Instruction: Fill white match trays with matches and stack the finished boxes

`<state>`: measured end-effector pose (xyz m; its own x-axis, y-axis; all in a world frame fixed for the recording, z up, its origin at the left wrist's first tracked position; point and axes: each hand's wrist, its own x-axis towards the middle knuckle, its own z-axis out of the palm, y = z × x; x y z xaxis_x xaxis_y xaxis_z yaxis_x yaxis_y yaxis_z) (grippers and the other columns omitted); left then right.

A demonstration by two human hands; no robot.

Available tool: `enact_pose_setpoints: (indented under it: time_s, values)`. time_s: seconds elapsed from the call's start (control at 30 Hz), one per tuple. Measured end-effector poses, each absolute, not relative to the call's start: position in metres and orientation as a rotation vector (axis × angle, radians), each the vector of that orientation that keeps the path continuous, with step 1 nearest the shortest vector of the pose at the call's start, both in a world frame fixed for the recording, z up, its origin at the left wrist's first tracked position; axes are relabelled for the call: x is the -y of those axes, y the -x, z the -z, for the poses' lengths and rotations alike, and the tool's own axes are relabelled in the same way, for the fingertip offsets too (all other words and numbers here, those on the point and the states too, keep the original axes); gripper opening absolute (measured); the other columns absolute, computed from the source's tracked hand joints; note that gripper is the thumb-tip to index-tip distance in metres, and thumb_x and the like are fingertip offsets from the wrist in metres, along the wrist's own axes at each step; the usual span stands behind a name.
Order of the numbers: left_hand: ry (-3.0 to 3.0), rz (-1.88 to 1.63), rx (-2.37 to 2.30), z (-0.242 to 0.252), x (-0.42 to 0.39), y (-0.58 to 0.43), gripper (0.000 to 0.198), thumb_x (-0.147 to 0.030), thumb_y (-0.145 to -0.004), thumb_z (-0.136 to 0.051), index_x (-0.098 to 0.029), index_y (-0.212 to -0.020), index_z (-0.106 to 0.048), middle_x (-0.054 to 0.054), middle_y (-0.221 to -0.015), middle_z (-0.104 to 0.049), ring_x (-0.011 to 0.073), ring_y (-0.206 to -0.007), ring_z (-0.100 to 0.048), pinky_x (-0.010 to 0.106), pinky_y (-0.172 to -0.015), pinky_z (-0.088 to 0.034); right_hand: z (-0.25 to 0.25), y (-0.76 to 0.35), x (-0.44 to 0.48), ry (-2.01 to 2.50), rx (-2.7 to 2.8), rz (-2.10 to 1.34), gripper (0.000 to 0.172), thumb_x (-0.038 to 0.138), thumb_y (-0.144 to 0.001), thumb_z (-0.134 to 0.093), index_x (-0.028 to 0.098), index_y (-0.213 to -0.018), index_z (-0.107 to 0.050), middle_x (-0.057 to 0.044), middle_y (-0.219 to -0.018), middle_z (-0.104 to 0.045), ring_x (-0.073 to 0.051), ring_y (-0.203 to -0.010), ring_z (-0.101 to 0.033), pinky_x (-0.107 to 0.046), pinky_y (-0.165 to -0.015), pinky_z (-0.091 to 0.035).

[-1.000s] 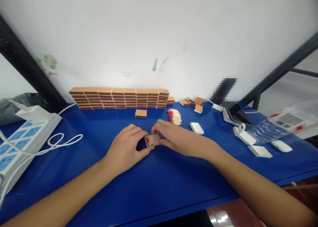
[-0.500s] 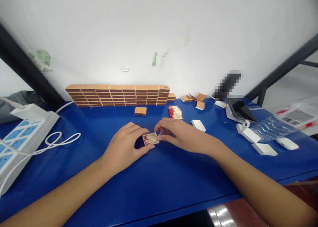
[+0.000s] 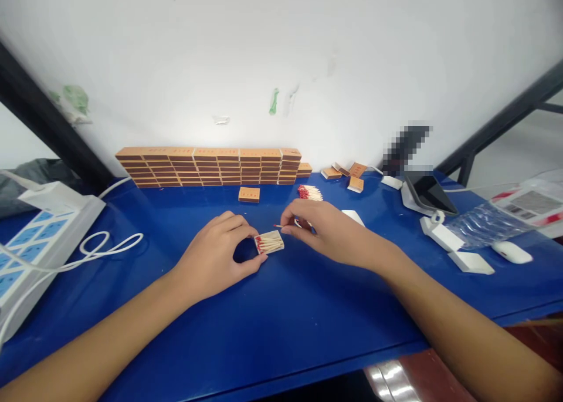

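My left hand (image 3: 215, 255) holds the left end of a small matchbox tray (image 3: 270, 242) between its thumb and fingers. The tray rests on the blue table, and several red-headed matches lie in it. My right hand (image 3: 328, 232) is just right of the tray, a single match (image 3: 278, 226) pinched in its fingertips with the red head pointing left. Behind that hand lies a pile of loose matches (image 3: 310, 193), partly covered by it. A closed orange matchbox (image 3: 249, 195) sits alone beyond the tray.
Stacked matchboxes (image 3: 211, 168) form a long row against the wall. Several orange sleeves (image 3: 356, 184) lie at the back right, and a white tray (image 3: 353, 216) is partly behind my right hand. A power strip (image 3: 57, 237) with cables stands left; a phone (image 3: 428, 192) on a stand is right.
My right hand has drawn back slightly from over the tray, and a match's red head now shows in its fingertips. My left hand stays at the tray's left end.
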<state>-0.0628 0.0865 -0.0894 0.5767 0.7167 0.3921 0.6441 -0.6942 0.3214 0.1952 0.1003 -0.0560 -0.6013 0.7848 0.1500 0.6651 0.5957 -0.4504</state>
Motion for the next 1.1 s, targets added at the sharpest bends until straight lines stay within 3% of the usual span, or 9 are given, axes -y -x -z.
enact_pose_setpoints:
  time_s: [0.2,0.37,1.1]
  values:
    - [-2.695,-0.779,-1.118,0.088,-0.085,0.061,0.022,-0.039,-0.094,-0.073,-0.019,-0.103,-0.073,0.006,-0.101,-0.073,0.0245,-0.094,-0.064,0.043,-0.087,-0.055,0.058,-0.181,-0.091,1.143,2.579,-0.487,0.013,0.022,-0.105,-0.061,0.019,-0.110,-0.072,-0.005,-0.109,-0.067,-0.017,-0.086,-0.064,-0.032,-0.075,-0.047]
    - [-2.683,-0.777,-1.107,0.090,-0.084,0.062,0.020,-0.036,-0.092,-0.075,-0.019,-0.103,-0.073,0.005,-0.101,-0.073,0.0241,-0.095,-0.064,0.042,-0.086,-0.055,0.054,-0.190,-0.093,1.187,2.583,-0.554,0.004,0.020,-0.101,-0.065,0.019,-0.102,-0.069,-0.003,-0.102,-0.064,-0.016,-0.084,-0.060,-0.030,-0.073,-0.045]
    - [-2.611,-0.729,-1.118,0.090,-0.087,0.064,0.023,-0.039,-0.093,-0.075,-0.020,-0.106,-0.074,0.004,-0.101,-0.072,0.0240,-0.096,-0.064,0.041,-0.084,-0.056,0.061,-0.186,-0.094,1.114,2.480,-0.643,0.008,0.016,-0.101,-0.062,0.019,-0.096,-0.068,-0.002,-0.094,-0.066,-0.015,-0.083,-0.060,-0.029,-0.074,-0.045]
